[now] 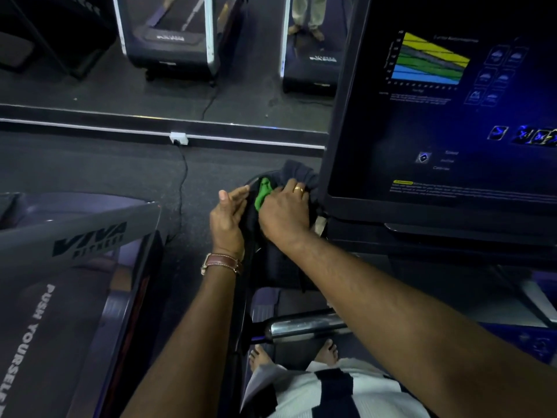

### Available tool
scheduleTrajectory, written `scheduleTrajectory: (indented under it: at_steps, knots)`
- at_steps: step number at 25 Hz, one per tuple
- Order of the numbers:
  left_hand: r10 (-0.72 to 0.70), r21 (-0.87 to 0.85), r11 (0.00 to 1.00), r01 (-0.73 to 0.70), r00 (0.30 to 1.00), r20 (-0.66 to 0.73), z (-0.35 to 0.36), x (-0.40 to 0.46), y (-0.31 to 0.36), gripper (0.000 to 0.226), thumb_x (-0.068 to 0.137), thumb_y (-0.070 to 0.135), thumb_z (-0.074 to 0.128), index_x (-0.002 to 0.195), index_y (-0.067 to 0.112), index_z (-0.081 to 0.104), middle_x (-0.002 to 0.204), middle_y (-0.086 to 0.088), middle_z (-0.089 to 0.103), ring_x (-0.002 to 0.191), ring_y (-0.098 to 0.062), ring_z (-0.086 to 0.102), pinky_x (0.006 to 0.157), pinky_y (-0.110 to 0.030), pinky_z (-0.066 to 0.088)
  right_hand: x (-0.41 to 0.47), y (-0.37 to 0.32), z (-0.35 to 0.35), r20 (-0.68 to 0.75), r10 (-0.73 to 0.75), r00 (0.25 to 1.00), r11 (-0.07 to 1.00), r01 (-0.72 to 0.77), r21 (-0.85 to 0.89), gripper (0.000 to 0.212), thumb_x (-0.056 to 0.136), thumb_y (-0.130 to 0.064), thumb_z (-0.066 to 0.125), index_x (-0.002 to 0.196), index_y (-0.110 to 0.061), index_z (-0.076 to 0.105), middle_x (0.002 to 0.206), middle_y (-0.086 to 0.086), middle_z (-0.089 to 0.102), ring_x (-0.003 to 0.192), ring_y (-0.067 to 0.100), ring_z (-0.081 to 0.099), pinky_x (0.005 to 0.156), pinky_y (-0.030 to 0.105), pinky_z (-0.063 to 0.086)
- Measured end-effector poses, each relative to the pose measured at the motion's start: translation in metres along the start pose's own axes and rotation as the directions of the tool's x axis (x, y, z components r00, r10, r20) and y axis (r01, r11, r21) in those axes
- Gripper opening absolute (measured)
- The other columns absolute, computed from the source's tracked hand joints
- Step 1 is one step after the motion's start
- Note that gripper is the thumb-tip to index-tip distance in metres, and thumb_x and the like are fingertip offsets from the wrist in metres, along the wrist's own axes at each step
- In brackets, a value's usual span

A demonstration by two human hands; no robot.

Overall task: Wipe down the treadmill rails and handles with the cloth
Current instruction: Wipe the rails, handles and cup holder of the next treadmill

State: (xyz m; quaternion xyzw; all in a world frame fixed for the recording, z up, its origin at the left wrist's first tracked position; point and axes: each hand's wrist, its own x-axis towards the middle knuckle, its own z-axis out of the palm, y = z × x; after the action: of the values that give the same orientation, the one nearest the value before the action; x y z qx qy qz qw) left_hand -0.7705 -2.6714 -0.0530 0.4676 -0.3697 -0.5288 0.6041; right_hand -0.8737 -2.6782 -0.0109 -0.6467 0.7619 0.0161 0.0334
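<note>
Standing on a treadmill (pixel 301 351), looking down at both hands working at the left front corner of the machine, right beside the lower left corner of the console screen (pixel 452 116).

Right hand (pixel 284 214) pressed down on a dark cloth (pixel 297 173), fingers curled over it and gripping, gold ring on one finger. Cloth bunched over the end of the left handle (pixel 251 182), with a bright green bit (pixel 262 193) poking out just left of the right hand's knuckles. Can't tell if the green thing is part of the cloth or something separate.

Left hand (pixel 227 217) just beside it on the left, fingers fairly straight and relaxed, palm turned toward the dark bundle, touching its edge rather than clamping it. Brown leather watch strap (pixel 223 262) on that wrist.

Lower down, a shiny metal grip bar (pixel 304 325) running across the front of the deck, bare feet (pixel 328 348) showing under it. White and dark striped clothing at the bottom edge.

Console screen lit up blue with a coloured band chart in yellow, green and blue near its top left.

Off to the left, another machine (pixel 75 251) with "VIVA FITNESS" and "PUSH YOURSELF" printed on it. Dark floor between the two, black cable (pixel 182 182) snaking up to a white socket (pixel 178 137) on a strip along the mirror base. Reflected treadmills and someone's legs up top.
</note>
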Motion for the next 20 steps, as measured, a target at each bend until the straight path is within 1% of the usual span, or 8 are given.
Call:
scheduleTrajectory:
  at_steps: [4,6,9,11,13,15,17,20]
  knots:
    - [-0.017,-0.028,0.999,0.017,1.0,-0.004,-0.001,-0.002,0.002,0.065,0.088,0.062,0.041,0.116,0.008,0.065,0.123,-0.016,0.066,0.118,-0.024,0.062,0.102,-0.034,0.047,0.006,-0.016,-0.015,0.34,0.101,0.935,0.936,-0.205,0.285,0.093,0.09,-0.076,0.025,0.13,0.001,0.057,0.137,0.026,0.053,0.128,0.04,0.045,0.104,0.044,0.037]
    - [-0.057,-0.088,0.995,0.053,0.997,-0.047,-0.001,-0.001,0.004,0.065,0.09,0.056,0.041,0.125,0.005,0.059,0.126,-0.016,0.063,0.116,-0.021,0.062,0.1,-0.032,0.048,0.015,-0.018,-0.017,0.399,0.131,0.908,0.85,-0.31,0.427,0.093,0.08,-0.086,0.036,0.121,-0.007,0.065,0.128,0.018,0.063,0.122,0.036,0.056,0.096,0.039,0.045]
    - [-0.102,-0.134,0.987,0.092,0.993,-0.067,0.001,0.001,0.005,0.068,0.09,0.053,0.04,0.13,-0.001,0.053,0.126,-0.018,0.063,0.114,-0.022,0.063,0.099,-0.032,0.048,0.017,0.004,-0.02,0.356,0.079,0.931,0.863,-0.242,0.442,0.086,0.069,-0.081,0.063,0.116,-0.009,0.063,0.125,0.015,0.065,0.116,0.033,0.061,0.092,0.036,0.051]
    - [-0.076,-0.075,0.995,0.071,0.995,-0.063,0.005,0.0,0.005,0.066,0.091,0.052,0.04,0.128,0.001,0.055,0.125,-0.017,0.064,0.117,-0.023,0.062,0.101,-0.033,0.048,0.02,0.014,-0.022,0.377,-0.018,0.926,0.933,-0.12,0.339,0.085,0.075,-0.081,0.056,0.121,-0.011,0.06,0.132,0.015,0.06,0.12,0.033,0.057,0.094,0.037,0.048]
    - [-0.036,-0.004,0.999,0.035,0.998,-0.055,0.007,0.0,0.004,0.06,0.091,0.052,0.042,0.122,0.004,0.058,0.122,-0.017,0.065,0.116,-0.021,0.063,0.1,-0.032,0.049,0.019,0.013,-0.026,0.347,-0.156,0.925,0.988,0.138,0.075,0.081,0.087,-0.082,0.028,0.126,-0.019,0.061,0.134,0.013,0.059,0.122,0.031,0.056,0.096,0.042,0.043]
    - [-0.02,0.008,1.0,0.02,0.997,-0.071,0.007,-0.001,0.002,0.06,0.09,0.052,0.042,0.12,0.003,0.059,0.121,-0.021,0.065,0.114,-0.021,0.064,0.098,-0.03,0.049,0.017,0.012,-0.027,0.354,-0.28,0.892,0.929,0.345,-0.136,0.087,0.09,-0.08,0.009,0.13,-0.023,0.061,0.134,0.011,0.06,0.125,0.031,0.054,0.101,0.046,0.036]
    - [-0.023,-0.006,1.0,0.022,0.994,-0.102,0.007,-0.002,0.001,0.062,0.09,0.051,0.04,0.12,0.0,0.059,0.12,-0.021,0.065,0.114,-0.022,0.064,0.099,-0.031,0.049,0.015,0.018,-0.029,0.447,-0.279,0.85,0.888,0.406,-0.218,0.1,0.084,-0.084,0.002,0.14,-0.019,0.053,0.144,0.013,0.052,0.135,0.032,0.045,0.109,0.048,0.028]
    - [-0.016,0.02,1.0,0.018,0.994,-0.11,0.006,-0.003,0.001,0.062,0.09,0.055,0.04,0.117,0.003,0.061,0.116,-0.017,0.067,0.113,-0.021,0.064,0.1,-0.033,0.049,0.015,0.016,-0.039,0.625,-0.133,0.769,0.896,0.363,-0.256,0.109,0.078,-0.09,0.002,0.155,-0.017,0.027,0.161,0.01,0.027,0.15,0.032,0.02,0.119,0.051,0.014]
